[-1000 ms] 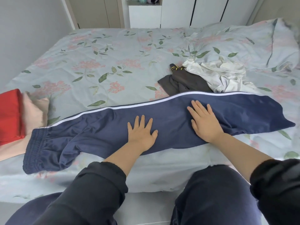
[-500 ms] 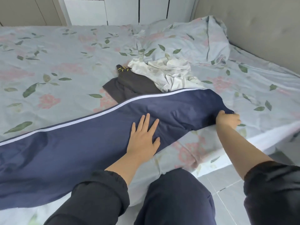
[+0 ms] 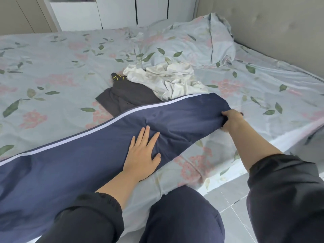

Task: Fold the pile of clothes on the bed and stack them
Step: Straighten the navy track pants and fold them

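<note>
Navy trousers [image 3: 87, 165] with a white side stripe [image 3: 78, 139] lie lengthwise along the near edge of the bed [image 3: 52, 67]. Their waist end runs out of view at the left and their leg end reaches to the right. The left hand [image 3: 142, 155] lies flat on the leg, fingers straight and spread, pressing the cloth down. The right hand [image 3: 231, 120] is closed around the leg's end, gripping the bunched hem, which is lifted a little off the sheet.

Just beyond the stripe lies a crumpled dark garment [image 3: 126, 97] with yellow marks at its far end, and the trousers' far edge overlaps its near side. A crumpled white garment [image 3: 166, 79] lies to its right, partly on it and touching the stripe. Farther off, a floral pillow [image 3: 189, 42] rests near the padded headboard [image 3: 280, 32] at the right. White wardrobe doors [image 3: 119, 11] stand past the far side of the bed. The person's dark sleeves and knee fill the near edge, over a grey tiled floor [image 3: 233, 213]. Nothing lies between the hands on the trousers.

A second ago both hands lay flat on the trousers, and a red and peach stack showed at the left, which is now out of frame. Half a second ago the right hand had just reached the hem at the bed's edge. It now holds the hem slightly farther left, with more cloth gathered. The left hand stays in much the same spot.
</note>
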Motion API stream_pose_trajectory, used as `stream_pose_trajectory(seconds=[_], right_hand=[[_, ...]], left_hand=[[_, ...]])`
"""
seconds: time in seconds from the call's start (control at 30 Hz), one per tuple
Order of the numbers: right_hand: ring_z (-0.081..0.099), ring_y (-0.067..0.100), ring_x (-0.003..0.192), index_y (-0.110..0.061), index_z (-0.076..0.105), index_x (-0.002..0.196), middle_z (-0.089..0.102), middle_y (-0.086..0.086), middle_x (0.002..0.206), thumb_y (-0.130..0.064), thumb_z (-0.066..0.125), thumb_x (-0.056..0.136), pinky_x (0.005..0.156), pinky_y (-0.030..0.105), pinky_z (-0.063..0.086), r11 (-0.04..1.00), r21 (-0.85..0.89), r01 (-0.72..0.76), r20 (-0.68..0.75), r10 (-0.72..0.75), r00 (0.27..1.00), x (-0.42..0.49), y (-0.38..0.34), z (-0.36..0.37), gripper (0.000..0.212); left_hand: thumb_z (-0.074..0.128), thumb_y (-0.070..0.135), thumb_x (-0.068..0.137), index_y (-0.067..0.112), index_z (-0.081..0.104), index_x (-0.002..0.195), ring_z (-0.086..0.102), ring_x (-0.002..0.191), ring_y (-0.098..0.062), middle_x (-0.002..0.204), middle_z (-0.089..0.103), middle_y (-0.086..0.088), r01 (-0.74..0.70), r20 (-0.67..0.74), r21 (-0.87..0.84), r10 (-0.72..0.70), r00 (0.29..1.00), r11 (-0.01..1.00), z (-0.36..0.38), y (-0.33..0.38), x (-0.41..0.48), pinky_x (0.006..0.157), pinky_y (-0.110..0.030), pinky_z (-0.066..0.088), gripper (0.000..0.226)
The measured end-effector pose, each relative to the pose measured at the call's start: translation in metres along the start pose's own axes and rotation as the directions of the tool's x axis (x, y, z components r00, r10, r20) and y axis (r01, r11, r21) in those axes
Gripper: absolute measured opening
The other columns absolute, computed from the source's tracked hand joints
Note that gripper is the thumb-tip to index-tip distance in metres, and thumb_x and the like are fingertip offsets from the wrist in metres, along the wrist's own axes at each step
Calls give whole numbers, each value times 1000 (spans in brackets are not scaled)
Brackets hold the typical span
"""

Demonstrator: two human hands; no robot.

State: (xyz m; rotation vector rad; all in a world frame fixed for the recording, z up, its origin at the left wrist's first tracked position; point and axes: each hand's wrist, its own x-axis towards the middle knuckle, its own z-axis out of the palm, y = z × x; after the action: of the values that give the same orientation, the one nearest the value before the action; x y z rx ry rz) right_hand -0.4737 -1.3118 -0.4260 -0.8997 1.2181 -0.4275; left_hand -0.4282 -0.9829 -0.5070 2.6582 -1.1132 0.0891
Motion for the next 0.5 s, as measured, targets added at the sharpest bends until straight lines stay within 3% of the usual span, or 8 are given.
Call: stream_pose_trajectory(seconds=[0.1,0.2,0.27,0.37,0.43,0.5], right_hand=[[59,21,82,-13,47,132,61,2,94,-7,55,85,66,30,47,966,23,257,-111,-253,961,0,-20,3,48],[61,23,96,-14,39,141,61,5,117,-4,51,85,77,33,50,892,38,450,-123,-443,888,1,-28,15,58],[60,26,104,-14,36,143,57,4,126,-5,49,86,85,34,49,909,-59,412,-143,-416,898,8,-17,13,59],[58,29,112,-9,38,138,54,10,131,-8,52,86,86,35,47,899,-309,311,-168,-374,912,17,6,8,54],[47,30,124,-13,25,144,43,11,139,-6,55,83,97,39,40,764,-567,309,-216,-499,839,15,10,14,68],[30,30,134,-14,11,149,30,13,147,-10,56,83,108,44,27,548,-791,274,-197,-651,733,3,14,25,80]], left_hand=[[27,49,85,36,4,150,-20,142,-7,156,-18,8,-19,-16,-21,19,1000,1000,1,0,0,117,-37,0,71],[29,49,85,39,1,150,-22,141,-5,154,-22,11,-25,-12,-49,25,1000,998,2,-2,1,117,-36,-1,71],[29,48,85,42,-3,149,-24,141,-4,153,-24,12,-30,2,-57,30,1000,998,2,-2,1,116,-35,-3,72],[26,49,85,42,-8,148,-25,141,-5,152,-26,12,-34,29,-34,35,999,999,2,-2,2,116,-35,-5,71],[26,48,87,40,-7,149,-20,143,-9,153,-25,11,-30,42,-8,31,999,1000,3,-2,3,116,-36,-5,70],[24,49,88,39,-6,149,-17,144,-11,156,-21,8,-26,47,10,26,999,1000,3,-2,3,116,-36,-5,69]])
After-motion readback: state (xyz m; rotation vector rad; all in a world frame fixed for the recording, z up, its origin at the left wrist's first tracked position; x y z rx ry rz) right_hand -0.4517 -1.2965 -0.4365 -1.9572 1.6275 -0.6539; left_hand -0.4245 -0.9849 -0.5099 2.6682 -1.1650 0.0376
